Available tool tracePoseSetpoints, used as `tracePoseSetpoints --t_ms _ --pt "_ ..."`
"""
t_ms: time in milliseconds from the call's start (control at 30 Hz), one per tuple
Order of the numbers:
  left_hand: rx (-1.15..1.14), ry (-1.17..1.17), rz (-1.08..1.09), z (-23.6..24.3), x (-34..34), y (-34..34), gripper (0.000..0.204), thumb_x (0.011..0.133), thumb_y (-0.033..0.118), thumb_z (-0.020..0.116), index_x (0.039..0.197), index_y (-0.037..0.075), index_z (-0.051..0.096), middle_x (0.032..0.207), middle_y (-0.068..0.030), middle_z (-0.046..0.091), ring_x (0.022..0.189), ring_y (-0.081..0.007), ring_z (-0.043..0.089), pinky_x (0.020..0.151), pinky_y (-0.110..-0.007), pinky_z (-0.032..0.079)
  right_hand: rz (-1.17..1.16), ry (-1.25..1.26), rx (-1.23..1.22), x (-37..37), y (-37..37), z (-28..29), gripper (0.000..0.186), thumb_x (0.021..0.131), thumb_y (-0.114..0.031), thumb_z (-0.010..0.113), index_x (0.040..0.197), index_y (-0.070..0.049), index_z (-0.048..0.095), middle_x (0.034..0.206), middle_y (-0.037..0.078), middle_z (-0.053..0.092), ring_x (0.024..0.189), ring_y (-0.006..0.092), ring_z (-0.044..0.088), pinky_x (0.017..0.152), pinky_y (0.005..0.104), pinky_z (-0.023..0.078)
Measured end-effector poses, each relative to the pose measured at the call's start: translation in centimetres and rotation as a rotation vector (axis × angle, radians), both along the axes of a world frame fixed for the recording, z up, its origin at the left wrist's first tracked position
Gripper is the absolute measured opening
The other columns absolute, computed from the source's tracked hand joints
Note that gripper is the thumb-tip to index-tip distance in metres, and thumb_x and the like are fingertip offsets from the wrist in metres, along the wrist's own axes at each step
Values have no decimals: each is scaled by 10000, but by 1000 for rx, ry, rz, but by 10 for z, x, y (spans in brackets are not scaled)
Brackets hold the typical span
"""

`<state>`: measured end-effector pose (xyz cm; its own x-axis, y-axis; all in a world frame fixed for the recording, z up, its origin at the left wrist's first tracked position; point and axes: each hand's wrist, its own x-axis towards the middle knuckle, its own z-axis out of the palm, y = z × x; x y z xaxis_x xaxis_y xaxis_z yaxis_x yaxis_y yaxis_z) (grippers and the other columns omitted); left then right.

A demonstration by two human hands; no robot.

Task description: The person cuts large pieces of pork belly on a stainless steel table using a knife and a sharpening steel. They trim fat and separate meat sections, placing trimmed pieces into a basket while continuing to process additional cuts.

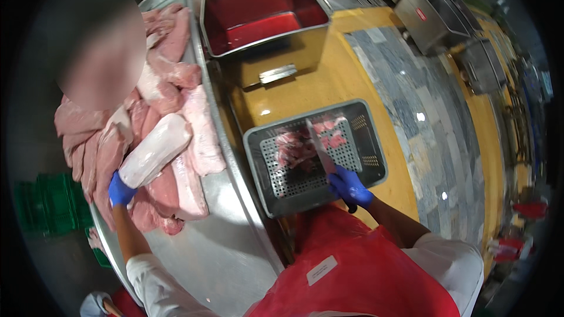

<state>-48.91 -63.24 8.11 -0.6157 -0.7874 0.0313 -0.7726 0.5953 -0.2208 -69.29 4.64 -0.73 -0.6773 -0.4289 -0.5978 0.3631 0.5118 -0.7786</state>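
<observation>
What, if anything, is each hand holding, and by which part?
The right hand holds a knife by its dark handle. The left hand appears to grip a long pale piece of meat by its near end.

Pale meat slab (157,151) slanting atop meat pile (202,135); long knife (324,152) over grey basket (376,170)

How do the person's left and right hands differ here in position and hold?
The left hand is at the near end of a long pale meat slab; the right hand grips a knife.

The left hand is above the metal table; the right hand is at the near edge of the gray crate.

Both wear blue gloves.
</observation>
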Motion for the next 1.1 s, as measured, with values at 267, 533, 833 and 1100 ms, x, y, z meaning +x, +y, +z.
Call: tracePoseSetpoints --t_ms 267,533,833,1100 --pt "40 89 20 28 8 34 446 709 223 738 1081 56 559 1066 -224 627 1018 -401 612 867 -509 491 -1 9 -96 22 -4 -1 172 1005 -232 525 974 -69 568 709 25 584 551 101 537 499 262 442" --pt "84 309 131 -81 127 177 662 754 257 718 1350 127 461 976 -193 634 925 -389 638 754 -564 488 145 54 -234 50 -45 7 169 1025 -237 516 991 -75 545 665 9 544 512 104 519 461 257 418" --pt "48 137 -244 -82 153 239 923 614 383 840 1421 163 451 1319 -188 552 1216 -361 555 1023 -610 361 334 -16 -212 66 -66 21 147 1041 -210 504 1032 -68 540 683 19 562 490 91 505 437 251 415" --pt "350 167 63 -89 207 294 674 613 364 825 1183 141 544 966 -146 677 891 -351 676 767 -494 484 380 38 -308 75 -98 4 183 1041 -238 514 1018 -58 538 674 28 577 500 98 529 442 249 429"
